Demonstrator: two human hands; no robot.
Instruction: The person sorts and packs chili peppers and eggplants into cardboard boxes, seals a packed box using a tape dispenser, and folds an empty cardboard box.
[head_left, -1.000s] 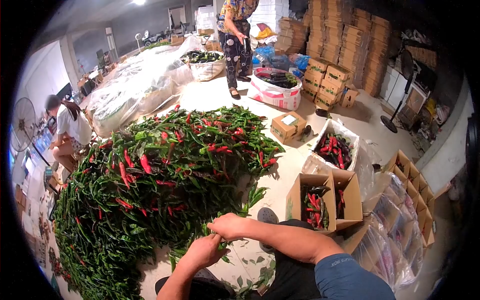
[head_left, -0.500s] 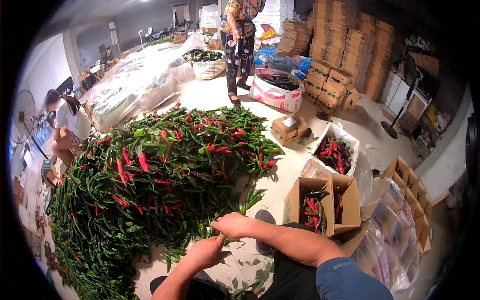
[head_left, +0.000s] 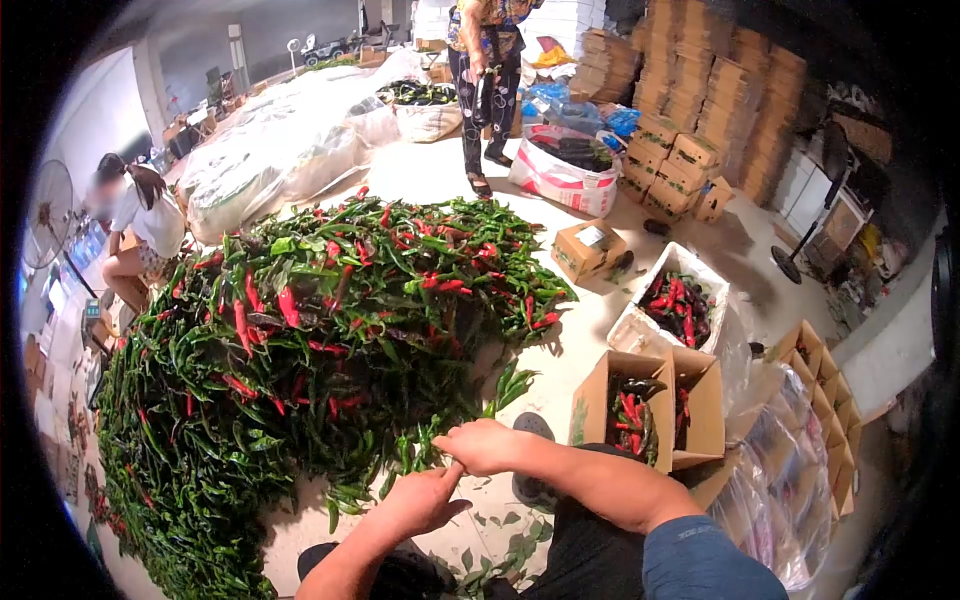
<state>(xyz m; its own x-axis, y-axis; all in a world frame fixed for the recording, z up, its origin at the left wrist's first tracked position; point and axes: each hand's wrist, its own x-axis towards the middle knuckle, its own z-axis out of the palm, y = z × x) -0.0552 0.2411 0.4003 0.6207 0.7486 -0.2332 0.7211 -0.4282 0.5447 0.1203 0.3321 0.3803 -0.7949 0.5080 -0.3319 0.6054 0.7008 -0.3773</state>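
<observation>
My right hand (head_left: 478, 447) reaches in from the right, its fingers closed at the near edge of the pepper pile (head_left: 330, 310). Whatever it may hold is hidden by the fingers. Just below, my left hand (head_left: 422, 498) has its thumb and index finger apart, and the index fingertip touches the underside of my right hand. Nothing shows in my left hand. Long green peppers (head_left: 420, 445) lie right by the fingers. Red ones (head_left: 289, 306) are scattered over the green heap.
On my right stand an open cardboard box (head_left: 590, 400) and a white foam box (head_left: 640, 325), both with red and dark peppers. Plastic film (head_left: 770, 490) lies beside them. A person (head_left: 486, 90) stands beyond the pile; another person (head_left: 145, 225) sits at the left.
The view has shifted slightly, so the background sits a little further right. Both hands stay together, slightly right of before. The standing person's arm has shifted a little.
</observation>
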